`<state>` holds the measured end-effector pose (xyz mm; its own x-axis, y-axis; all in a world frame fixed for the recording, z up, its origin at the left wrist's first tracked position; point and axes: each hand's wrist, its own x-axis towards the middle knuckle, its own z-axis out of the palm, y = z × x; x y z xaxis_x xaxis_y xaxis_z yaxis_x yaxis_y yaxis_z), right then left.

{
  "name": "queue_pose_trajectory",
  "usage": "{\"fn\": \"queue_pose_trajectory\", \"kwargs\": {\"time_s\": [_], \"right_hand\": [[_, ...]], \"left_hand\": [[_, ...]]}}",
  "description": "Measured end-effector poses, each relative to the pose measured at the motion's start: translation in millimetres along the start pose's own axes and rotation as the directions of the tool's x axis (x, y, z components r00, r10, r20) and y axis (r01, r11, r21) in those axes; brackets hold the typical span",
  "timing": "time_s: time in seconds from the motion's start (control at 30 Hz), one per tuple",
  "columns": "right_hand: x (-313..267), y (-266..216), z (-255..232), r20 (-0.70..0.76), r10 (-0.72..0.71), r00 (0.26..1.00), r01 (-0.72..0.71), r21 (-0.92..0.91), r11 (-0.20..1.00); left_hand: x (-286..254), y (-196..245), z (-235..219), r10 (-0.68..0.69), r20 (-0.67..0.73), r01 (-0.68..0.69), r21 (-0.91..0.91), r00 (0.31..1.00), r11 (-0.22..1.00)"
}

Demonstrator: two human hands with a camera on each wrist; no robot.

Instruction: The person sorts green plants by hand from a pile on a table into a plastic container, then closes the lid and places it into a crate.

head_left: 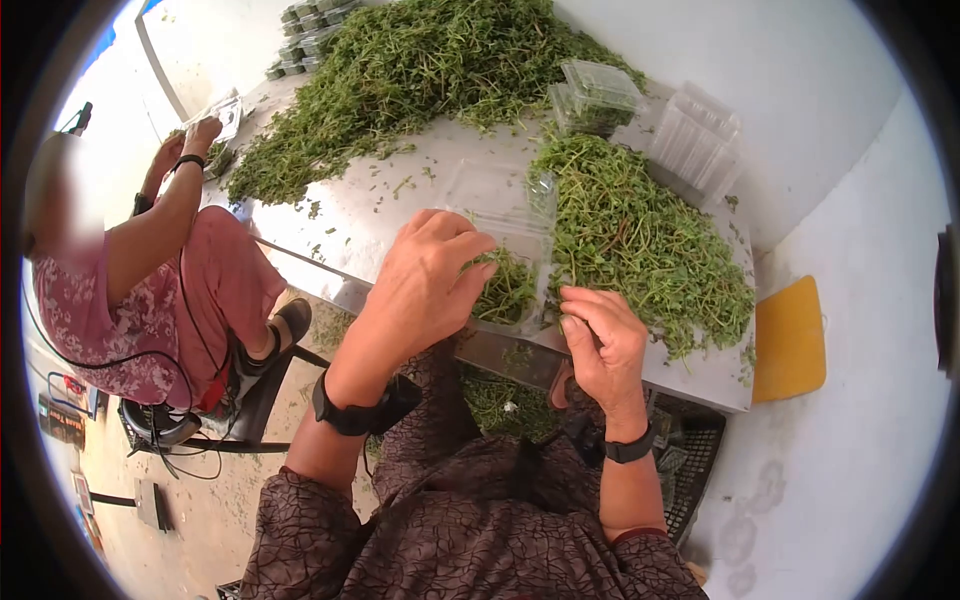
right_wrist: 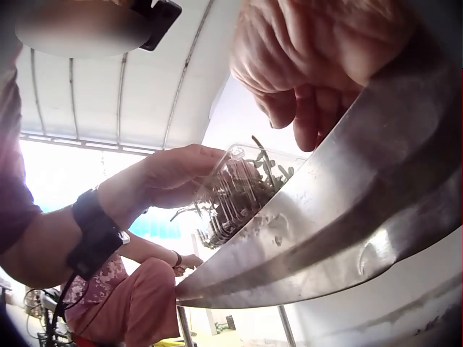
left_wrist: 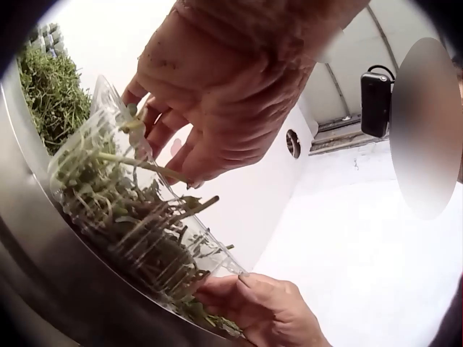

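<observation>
A clear hinged container [head_left: 541, 300] holding green sprigs [head_left: 508, 290] lies at the table's front edge, its lid folded back. Over its left part is my left hand [head_left: 428, 275], fingers bent down among the sprigs; in the left wrist view the left hand [left_wrist: 217, 101] has its thumb tip against a stem [left_wrist: 134, 163]. At the container's right front corner, my right hand [head_left: 608, 350] has loosely bent fingers, with nothing plainly held. The right wrist view shows the right hand [right_wrist: 311, 79] above the metal edge, and the left hand [right_wrist: 177, 173] behind the container [right_wrist: 235, 195].
A loose pile of greens [head_left: 640, 240] lies right of the container, a larger heap [head_left: 430, 65] behind. Stacked containers [head_left: 697, 140] stand at the back right. A seated person [head_left: 120, 290] works on the left. A yellow panel [head_left: 790, 340] and a black crate [head_left: 700, 460] are at the right.
</observation>
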<state>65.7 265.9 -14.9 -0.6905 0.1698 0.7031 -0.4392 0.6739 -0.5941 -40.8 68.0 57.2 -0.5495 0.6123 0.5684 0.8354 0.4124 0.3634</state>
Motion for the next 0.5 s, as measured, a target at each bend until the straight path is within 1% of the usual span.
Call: {"fn": "queue_pose_trajectory", "kwargs": {"time_s": [0.1,0.17,0.2,0.27,0.37,0.5], "right_hand": [[0,-2,0,0.013,0.012,1.0,-0.012,0.015,1.0],[1,-3,0,0.011,0.01,1.0,-0.01,0.018,1.0],[1,-3,0,0.011,0.006,1.0,-0.007,0.018,1.0],[1,-3,-1,0.014,0.004,1.0,-0.004,0.014,1.0],[1,-3,-1,0.024,-0.007,1.0,0.007,0.003,1.0],[1,-2,0,0.022,-0.038,0.999,0.039,-0.025,0.999]], "left_hand": [[2,-2,13,-0.038,0.029,0.039,-0.02,0.999,0.999],[0,-5,22,-0.092,0.061,0.086,0.094,0.994,0.992],[0,-5,26,-0.092,0.063,0.086,0.098,0.994,0.992],[0,-4,30,-0.112,0.04,0.105,0.161,0.993,0.981],[1,-3,33,-0.149,0.068,0.135,0.184,0.986,0.974],[0,-5,37,-0.161,0.054,0.148,0.185,0.986,0.972]]}}
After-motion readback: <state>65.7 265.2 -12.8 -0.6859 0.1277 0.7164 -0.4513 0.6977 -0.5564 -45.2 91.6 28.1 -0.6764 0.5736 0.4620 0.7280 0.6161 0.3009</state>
